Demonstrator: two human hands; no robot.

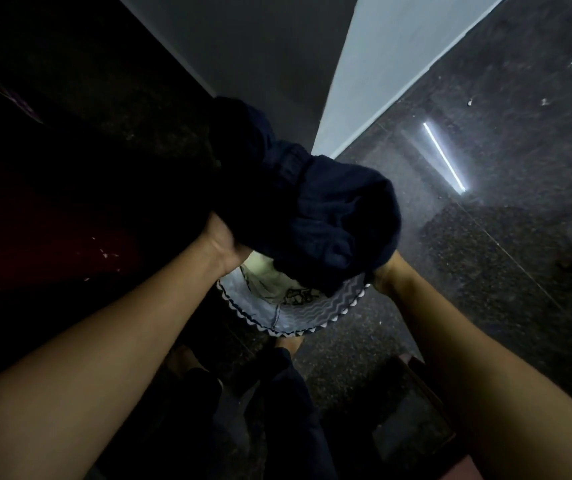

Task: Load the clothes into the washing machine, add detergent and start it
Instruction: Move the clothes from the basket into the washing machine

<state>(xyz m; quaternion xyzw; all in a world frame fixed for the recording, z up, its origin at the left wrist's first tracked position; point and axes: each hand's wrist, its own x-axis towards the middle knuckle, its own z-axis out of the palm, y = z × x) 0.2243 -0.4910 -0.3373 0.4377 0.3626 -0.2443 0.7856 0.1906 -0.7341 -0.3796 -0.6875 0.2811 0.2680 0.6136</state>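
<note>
A bundle of dark navy clothes [315, 209] is held up in front of me over a round laundry basket [298, 311] with a grey zigzag pattern. My left hand [224, 244] grips the bundle's left underside. My right hand [381, 275] is mostly hidden under the bundle's right side, at the basket's rim; whether it holds cloth or rim I cannot tell. A pale patterned garment [277, 282] lies inside the basket. No washing machine or detergent is in view.
A dark speckled polished floor [485, 237] reflects a ceiling light. A white wall corner [364, 81] rises ahead. A dark red object [35, 237] stands at the left. My feet and dark trousers [288, 393] show below the basket.
</note>
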